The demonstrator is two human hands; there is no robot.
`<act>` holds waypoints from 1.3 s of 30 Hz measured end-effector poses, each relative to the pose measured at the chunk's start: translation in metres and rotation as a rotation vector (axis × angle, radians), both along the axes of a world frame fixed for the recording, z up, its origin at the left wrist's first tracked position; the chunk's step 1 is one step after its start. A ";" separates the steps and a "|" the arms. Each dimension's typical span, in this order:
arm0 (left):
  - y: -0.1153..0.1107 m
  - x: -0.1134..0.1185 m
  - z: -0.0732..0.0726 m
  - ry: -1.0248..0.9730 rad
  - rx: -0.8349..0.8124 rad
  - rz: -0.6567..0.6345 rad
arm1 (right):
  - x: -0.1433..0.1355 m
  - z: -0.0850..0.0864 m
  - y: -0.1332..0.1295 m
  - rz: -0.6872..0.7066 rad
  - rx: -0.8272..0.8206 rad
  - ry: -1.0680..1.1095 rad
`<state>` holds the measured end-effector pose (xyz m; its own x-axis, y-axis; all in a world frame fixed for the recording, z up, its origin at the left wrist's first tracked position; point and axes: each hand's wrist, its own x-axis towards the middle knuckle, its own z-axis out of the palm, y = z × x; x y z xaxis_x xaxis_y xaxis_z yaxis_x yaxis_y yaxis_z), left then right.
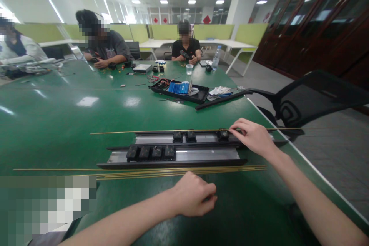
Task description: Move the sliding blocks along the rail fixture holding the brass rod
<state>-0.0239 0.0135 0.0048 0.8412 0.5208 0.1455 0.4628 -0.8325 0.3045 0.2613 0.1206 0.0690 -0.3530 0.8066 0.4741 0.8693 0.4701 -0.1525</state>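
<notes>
My right hand (253, 134) pinches a long thin brass-coloured rod (155, 131) between thumb and fingertips. The rod runs across the far side of two dark-edged metal rails (207, 155), its right end reaching past the table edge. Just left of those fingertips sits a black block (223, 135) in the far rail, which bears two more black blocks (184, 136) further left. Several black blocks (150, 153) stand in a row in the near rail. My left hand (196, 196) is loosely curled over the table, with nothing visible in it, near several loose brass-coloured rods (138, 173).
Beyond the rails lie a black tray (201, 93) with a blue item (178, 88), white gloves (220, 92) and a black strip (221, 100). A plastic cup (189, 69) and a bottle (216, 58) stand farther back. Several people sit around the green table (72, 123). An office chair (311, 96) is at right.
</notes>
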 end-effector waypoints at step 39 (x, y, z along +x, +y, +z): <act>0.000 0.000 0.000 -0.016 0.001 -0.014 | 0.017 0.005 0.006 -0.002 -0.020 -0.044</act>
<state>-0.0241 0.0135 0.0045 0.8459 0.5089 0.1593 0.4463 -0.8391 0.3111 0.2785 0.1264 0.0736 -0.3712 0.8167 0.4418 0.8765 0.4653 -0.1236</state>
